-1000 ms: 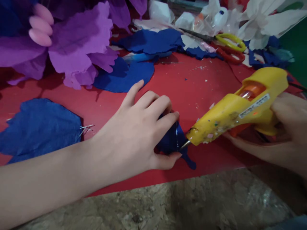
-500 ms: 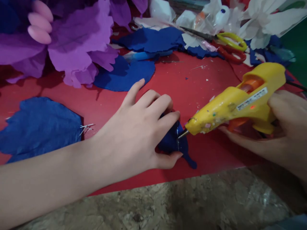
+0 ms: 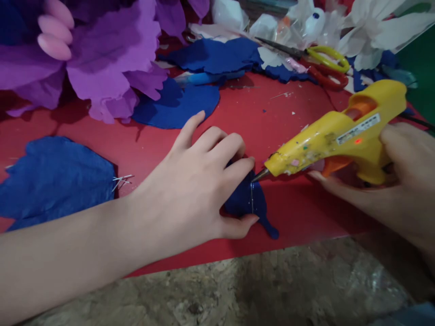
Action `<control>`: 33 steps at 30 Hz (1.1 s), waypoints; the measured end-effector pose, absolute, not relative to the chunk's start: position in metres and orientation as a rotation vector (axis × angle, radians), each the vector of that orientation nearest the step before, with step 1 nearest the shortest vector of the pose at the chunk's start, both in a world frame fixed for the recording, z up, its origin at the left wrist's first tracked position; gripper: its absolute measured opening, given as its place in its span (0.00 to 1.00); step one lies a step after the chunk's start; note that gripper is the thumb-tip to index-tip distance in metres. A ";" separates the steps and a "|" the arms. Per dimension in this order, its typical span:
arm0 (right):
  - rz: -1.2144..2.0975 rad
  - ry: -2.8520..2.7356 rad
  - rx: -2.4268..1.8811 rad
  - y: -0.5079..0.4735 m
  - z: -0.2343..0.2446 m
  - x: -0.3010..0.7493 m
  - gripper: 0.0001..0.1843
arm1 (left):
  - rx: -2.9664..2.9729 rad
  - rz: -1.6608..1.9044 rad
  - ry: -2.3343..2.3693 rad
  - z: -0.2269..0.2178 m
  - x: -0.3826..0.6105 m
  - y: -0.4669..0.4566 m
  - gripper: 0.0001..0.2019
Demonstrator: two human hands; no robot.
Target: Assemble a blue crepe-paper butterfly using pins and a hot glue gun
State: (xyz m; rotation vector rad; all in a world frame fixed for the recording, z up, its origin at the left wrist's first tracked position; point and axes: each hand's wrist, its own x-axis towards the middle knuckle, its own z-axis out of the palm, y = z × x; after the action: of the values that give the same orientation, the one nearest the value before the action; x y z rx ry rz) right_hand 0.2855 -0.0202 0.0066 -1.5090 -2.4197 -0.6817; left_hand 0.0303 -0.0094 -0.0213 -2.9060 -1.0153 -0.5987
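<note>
My right hand [image 3: 401, 176] is wrapped around a yellow hot glue gun [image 3: 319, 140] with an orange trigger and a lit red light. Its metal nozzle touches a thin wire [image 3: 252, 199] lying across a small dark blue paper cutout [image 3: 263, 203], near the wire's upper end. Over that cutout arches my left hand [image 3: 210, 185], its thumb and a finger pinning the piece at the two ends of the wire. The left forefinger is stretched out towards a rounded blue piece [image 3: 190, 106]. The part of the cutout beneath the left palm is hidden.
A blue paper petal [image 3: 61, 176] with short white wires [image 3: 122, 181] lies left on the red surface [image 3: 306, 222]. Large purple paper petals [image 3: 108, 50] fill the upper left. Behind are scissors [image 3: 329, 68], blue scraps [image 3: 214, 54] and white paper flowers [image 3: 367, 36].
The glue gun's nozzle has moved up along the wire, away from me, and the gun has risen slightly at the front. My left hand stays in place on the cutout.
</note>
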 end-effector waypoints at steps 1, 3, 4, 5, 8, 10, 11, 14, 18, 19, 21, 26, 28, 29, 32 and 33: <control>-0.660 -2.408 -1.544 -0.020 0.006 0.285 0.27 | -2.907 -0.608 -1.015 -0.022 0.030 -0.009 0.21; -0.613 -2.371 -1.644 -0.020 0.004 0.283 0.29 | -2.902 -0.627 -1.017 -0.022 0.030 -0.009 0.21; -0.591 -2.349 -1.694 -0.020 0.003 0.283 0.30 | -2.901 -0.633 -1.016 -0.022 0.030 -0.009 0.22; -0.572 -2.331 -1.735 -0.020 0.001 0.283 0.31 | -2.900 -0.636 -1.011 -0.022 0.030 -0.009 0.22; -0.578 -2.306 -1.746 -0.020 0.000 0.286 0.32 | -2.906 -0.625 -1.001 -0.022 0.029 -0.009 0.22; -0.594 -2.328 -1.710 -0.020 0.002 0.288 0.32 | -2.904 -0.636 -1.003 -0.022 0.029 -0.010 0.23; -0.601 -2.345 -1.687 -0.021 0.003 0.289 0.32 | -2.903 -0.642 -1.003 -0.022 0.028 -0.010 0.23; -0.584 -2.425 -1.628 -0.021 0.006 0.291 0.31 | -2.903 -0.614 -1.006 -0.021 0.028 -0.010 0.23; -0.546 -2.446 -1.564 -0.023 0.005 0.293 0.30 | -2.920 -0.553 -1.016 -0.020 0.028 -0.010 0.24; -0.544 -2.434 -1.561 -0.022 0.004 0.294 0.31 | -2.921 -0.548 -1.023 -0.020 0.028 -0.010 0.24; -0.556 -2.425 -1.565 -0.022 0.003 0.295 0.31 | -2.916 -0.543 -1.037 -0.020 0.029 -0.010 0.23; -0.636 -2.408 -1.566 -0.019 0.000 0.294 0.33 | -2.908 -0.586 -1.013 -0.022 0.029 -0.012 0.23; -0.648 -2.363 -1.591 -0.018 0.000 0.293 0.35 | -2.900 -0.620 -1.002 -0.022 0.028 -0.012 0.24; -0.637 -2.347 -1.611 -0.018 0.000 0.292 0.35 | -2.899 -0.625 -1.000 -0.023 0.028 -0.012 0.24; -0.571 -2.335 -1.649 -0.018 0.001 0.290 0.36 | -2.902 -0.593 -1.002 -0.024 0.026 -0.013 0.24; -0.551 -2.340 -1.654 -0.018 0.001 0.290 0.35 | -2.895 -0.593 -1.005 -0.024 0.026 -0.013 0.24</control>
State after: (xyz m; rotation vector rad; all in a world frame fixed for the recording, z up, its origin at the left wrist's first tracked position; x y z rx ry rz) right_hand 0.2900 -0.0176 0.0013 -1.6542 -2.3398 -0.5511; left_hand 0.0261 -0.0126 -0.0240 -2.8949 -1.0045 -0.5927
